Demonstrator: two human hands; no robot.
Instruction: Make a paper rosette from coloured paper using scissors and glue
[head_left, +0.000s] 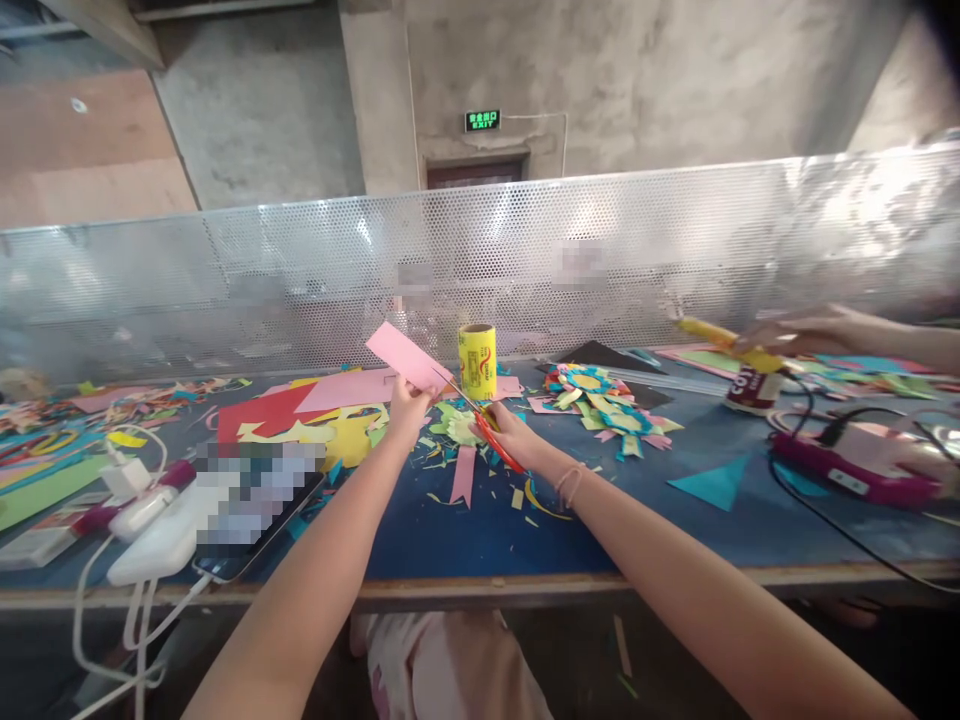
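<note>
My left hand (406, 411) is closed on a pink paper sheet (407, 357), held up tilted above the blue table (480, 530). Just to its right, my right hand (512, 432) grips red-handled scissors (489, 430), whose blades point up-left and meet the lower edge of the pink sheet. Below both hands lie green and pink paper scraps (457, 450) and a cut pink strip (463, 475).
A yellow tape roll (478, 360) stands behind my hands. Sheets of red, yellow and pink paper (307, 415) lie to the left, paper flowers (600, 400) to the right. A phone, power bank and cables (172, 520) sit front left. Another person's hand (795, 335) holds a yellow tool far right. A perforated metal screen (480, 270) backs the table.
</note>
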